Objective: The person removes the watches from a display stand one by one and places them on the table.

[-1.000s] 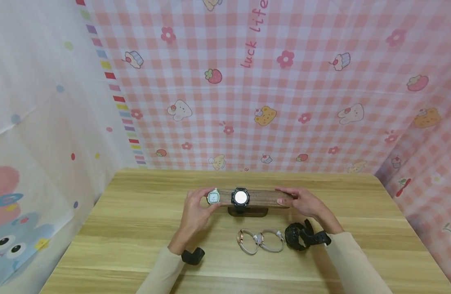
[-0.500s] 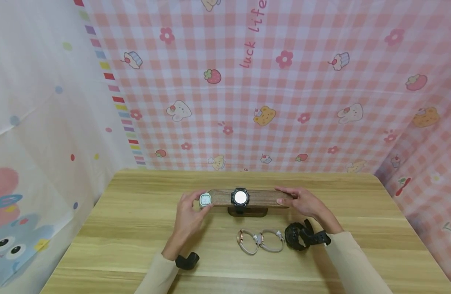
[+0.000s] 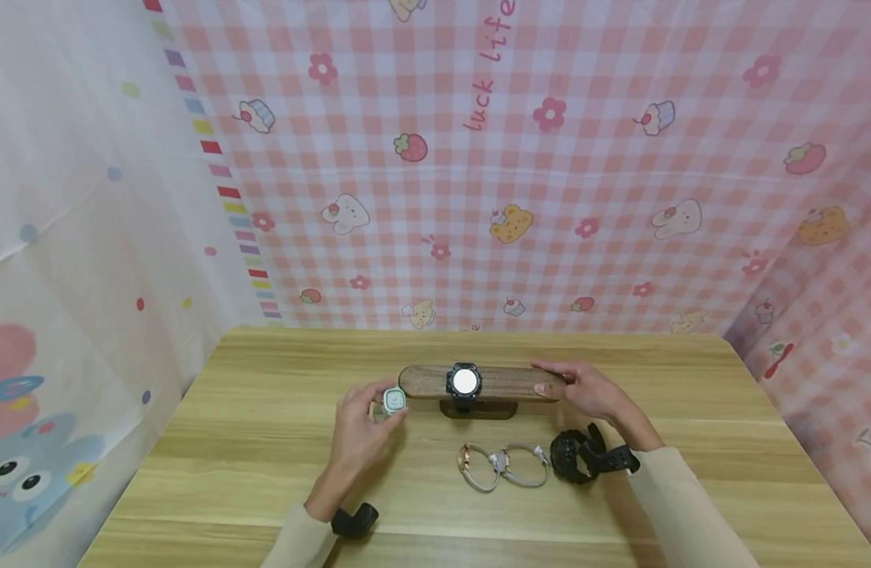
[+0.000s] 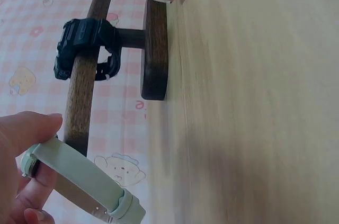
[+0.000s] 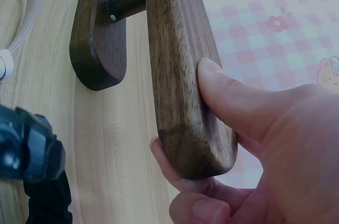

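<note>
My left hand (image 3: 362,430) pinches a pale green watch (image 3: 394,400) with a square face, just off the left end of the dark wooden watch stand (image 3: 428,382). In the left wrist view the watch's strap (image 4: 79,173) is buckled into a loop, its end beside the bar's tip. My right hand (image 3: 585,390) grips the stand's right end, thumb on one face and fingers under the other, as the right wrist view shows. A black watch (image 3: 465,382) with a bright round face is looped around the middle of the bar.
In front of the stand, two slim watches with light straps lie on the wooden table (image 3: 279,442): a left one (image 3: 478,467) and a right one (image 3: 525,464). A bulky black watch (image 3: 572,456) lies to their right, near my right wrist. A checked cloth (image 3: 442,197) hangs behind.
My left hand has drawn the green watch leftward off the end of the bar and slightly toward me. The right hand stays on the stand's right end.
</note>
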Tool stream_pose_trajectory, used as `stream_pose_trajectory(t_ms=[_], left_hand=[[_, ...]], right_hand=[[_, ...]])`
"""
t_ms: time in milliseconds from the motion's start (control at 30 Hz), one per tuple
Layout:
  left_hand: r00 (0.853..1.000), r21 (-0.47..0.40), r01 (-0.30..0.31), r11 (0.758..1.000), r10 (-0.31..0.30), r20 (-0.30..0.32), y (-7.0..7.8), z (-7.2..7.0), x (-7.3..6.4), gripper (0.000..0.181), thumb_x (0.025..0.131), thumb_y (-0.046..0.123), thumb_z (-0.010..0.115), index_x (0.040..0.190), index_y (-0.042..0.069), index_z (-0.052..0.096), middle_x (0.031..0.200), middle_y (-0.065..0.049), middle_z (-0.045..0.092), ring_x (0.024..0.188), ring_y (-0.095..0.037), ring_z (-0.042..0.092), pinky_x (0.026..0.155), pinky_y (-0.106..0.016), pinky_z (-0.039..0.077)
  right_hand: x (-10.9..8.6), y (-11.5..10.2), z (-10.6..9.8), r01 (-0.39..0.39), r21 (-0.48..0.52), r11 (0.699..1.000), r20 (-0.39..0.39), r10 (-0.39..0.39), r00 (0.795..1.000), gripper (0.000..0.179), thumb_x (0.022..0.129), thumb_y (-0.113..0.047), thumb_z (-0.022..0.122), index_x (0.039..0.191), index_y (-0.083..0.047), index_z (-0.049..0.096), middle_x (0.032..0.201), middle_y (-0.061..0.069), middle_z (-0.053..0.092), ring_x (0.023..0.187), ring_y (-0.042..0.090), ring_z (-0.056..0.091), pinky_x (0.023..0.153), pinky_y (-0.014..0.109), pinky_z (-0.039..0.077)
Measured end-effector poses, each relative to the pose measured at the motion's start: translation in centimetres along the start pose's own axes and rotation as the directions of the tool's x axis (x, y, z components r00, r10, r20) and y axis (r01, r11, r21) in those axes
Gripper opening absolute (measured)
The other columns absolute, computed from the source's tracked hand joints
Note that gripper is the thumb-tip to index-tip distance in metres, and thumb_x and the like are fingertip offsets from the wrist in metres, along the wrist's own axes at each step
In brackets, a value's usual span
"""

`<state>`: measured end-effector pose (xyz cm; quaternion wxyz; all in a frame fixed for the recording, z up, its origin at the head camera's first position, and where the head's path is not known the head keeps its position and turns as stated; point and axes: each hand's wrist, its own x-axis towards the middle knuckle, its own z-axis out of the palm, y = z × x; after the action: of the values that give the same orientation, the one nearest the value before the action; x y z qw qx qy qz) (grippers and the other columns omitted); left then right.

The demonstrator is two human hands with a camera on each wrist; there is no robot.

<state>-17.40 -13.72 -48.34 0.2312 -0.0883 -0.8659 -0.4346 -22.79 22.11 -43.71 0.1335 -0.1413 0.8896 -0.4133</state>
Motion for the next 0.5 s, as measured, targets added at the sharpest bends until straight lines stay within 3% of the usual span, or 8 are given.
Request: stream_pose_trajectory(t_ms=[500], left_hand=[[0.992, 0.05, -0.041, 0.998, 0.035, 0.122, 1.8, 0.2, -1.6, 0.044, 0.067, 0.013, 0.091, 0.107, 0.005, 0.072, 0.075, 0.005, 0.064, 0.072, -0.022, 0.051, 0.076, -0.032, 0.03]], right_hand=[[0.1, 0.0, -0.1, -0.022, 0.031, 0.999, 0.015, 0.022, 1.0, 0.056, 0.096, -0.031, 0.066, 0.145, -0.009, 0.051, 0.144, 0.027, 0.049, 0.128, 0.044, 0.049, 0.106, 0.062, 0.035]])
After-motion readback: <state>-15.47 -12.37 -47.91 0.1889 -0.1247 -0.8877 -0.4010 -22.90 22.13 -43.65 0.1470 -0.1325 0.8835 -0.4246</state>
